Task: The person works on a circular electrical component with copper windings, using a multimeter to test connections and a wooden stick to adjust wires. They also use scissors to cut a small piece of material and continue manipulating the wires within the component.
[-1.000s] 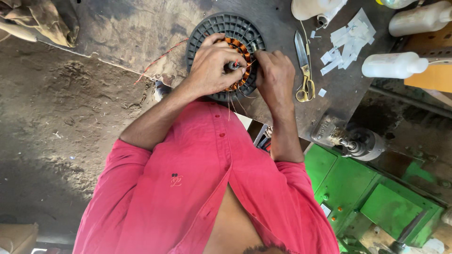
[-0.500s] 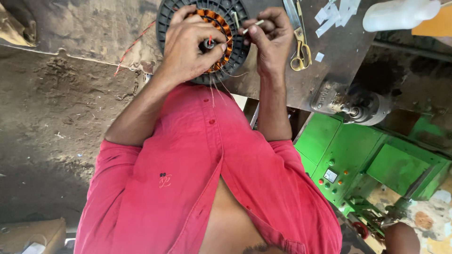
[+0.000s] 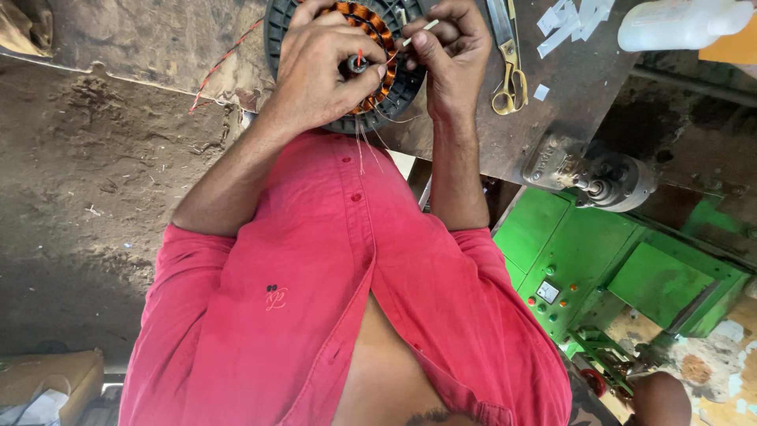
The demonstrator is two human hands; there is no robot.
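Left hand (image 3: pixel 327 67): closed over the middle of the round stator (image 3: pixel 371 118), fingertips clamped on a small hub with a red wire end showing; holding, not open. Stator itself: black toothed ring with copper windings (image 3: pixel 367 16), lying flat on the dark workbench (image 3: pixel 473 134) at the top edge of the view, partly cut off. Thin loose wire strands (image 3: pixel 363 146) hanging from under the hand over the near rim.

Right hand (image 3: pixel 449 47): narrow pinch on a thin white strip (image 3: pixel 418 31), tip aimed at the windings just beside the left fingertips. Whether already seated in a slot: cannot tell.

Further right on the bench: yellow-handled scissors (image 3: pixel 509 71) near the right hand, cut white paper pieces (image 3: pixel 568 20), white plastic bottle (image 3: pixel 678 24) lying on its side. Below the bench edge: grey metal fitting (image 3: pixel 599 177), green machine (image 3: pixel 615 268).

Judgement on the work in hand, fitting the strip among the coils:
- Hold the ring pinned flat with the left hand; no rotation while the strip goes in.
- Feed the strip straight along the slot, gripped close to its tip to prevent buckling.
- Avoid scraping the copper; likely risk of damaged coating.
- Lift the loose strands clear of the strip's path.
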